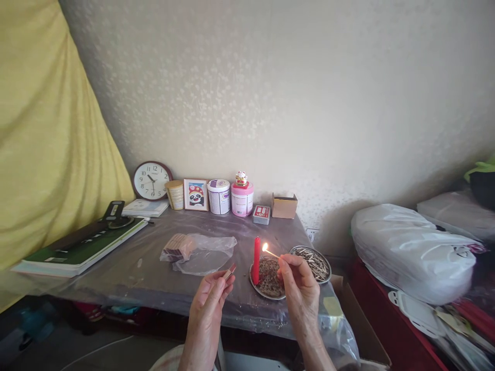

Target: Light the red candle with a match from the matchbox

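candle (257,262): solid red | curtain (46,134): yellow | wallpaper (193,87): grey, paler mottling | book cover (85,243): green | bag (410,252): white

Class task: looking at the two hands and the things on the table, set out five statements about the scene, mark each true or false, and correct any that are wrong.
1. The right hand holds a burning match near the red candle. True.
2. The red candle is lying flat. False: it stands upright.
3. The left hand holds a small box. True.
4. A cat figurine sits on top of the pink canister. True.
5. Directly left of the pink canister stands a teapot. False: a white-and-purple canister stands there.
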Available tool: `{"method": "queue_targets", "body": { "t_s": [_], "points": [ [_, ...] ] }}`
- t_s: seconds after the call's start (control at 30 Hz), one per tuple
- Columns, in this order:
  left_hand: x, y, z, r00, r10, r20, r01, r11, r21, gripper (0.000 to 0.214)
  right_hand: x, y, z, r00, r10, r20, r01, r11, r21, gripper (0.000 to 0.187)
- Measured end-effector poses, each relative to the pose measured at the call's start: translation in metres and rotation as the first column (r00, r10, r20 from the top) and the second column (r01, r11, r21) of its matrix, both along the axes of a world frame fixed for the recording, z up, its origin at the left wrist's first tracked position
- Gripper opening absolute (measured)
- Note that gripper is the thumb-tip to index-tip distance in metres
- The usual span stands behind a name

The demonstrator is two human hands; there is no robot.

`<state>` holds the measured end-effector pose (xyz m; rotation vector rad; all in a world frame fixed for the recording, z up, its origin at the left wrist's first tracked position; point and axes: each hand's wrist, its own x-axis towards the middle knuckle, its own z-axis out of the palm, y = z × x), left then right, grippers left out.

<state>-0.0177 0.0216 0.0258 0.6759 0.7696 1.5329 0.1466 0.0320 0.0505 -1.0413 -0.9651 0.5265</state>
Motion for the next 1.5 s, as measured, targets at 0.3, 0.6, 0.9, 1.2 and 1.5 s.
{"method": "queue_targets", "body": {
  "t_s": [0.3, 0.6, 0.9, 1.2, 1.5],
  "points": [
    [0.002, 0.000, 0.003, 1.000, -0.013, 0.012, 0.013, 1.000, -0.010, 0.024, -0.009, 0.020, 0.003, 1.000, 0.005, 0.002, -0.005, 1.000, -0.027, 0.022],
    [0.001, 0.003, -0.001, 0.999, 0.000, 0.032, 0.001, 0.999, -0.032, 0.030, -0.007, 0.030, 0.004, 0.999, -0.005, 0.046, 0.007, 0.999, -0.034, 0.021],
    [0.001, 0.002, 0.001, 0.998, 0.017, 0.053, -0.013, 0.998, -0.069, 0.033, -0.007, 0.038, 0.002, 0.996, -0.014, 0.084, 0.017, 0.999, -0.027, 0.021],
    [0.001, 0.004, 0.000, 0.999, 0.014, 0.050, -0.009, 0.996, -0.092, 0.035, -0.008, 0.039, 0.001, 0.997, -0.012, 0.080, 0.014, 1.000, -0.027, 0.021],
    [0.002, 0.002, 0.001, 0.998, 0.018, 0.057, -0.013, 0.996, -0.090, 0.034, -0.009, 0.033, 0.009, 0.998, -0.014, 0.055, 0.015, 1.000, -0.026, 0.021]
  ]
}}
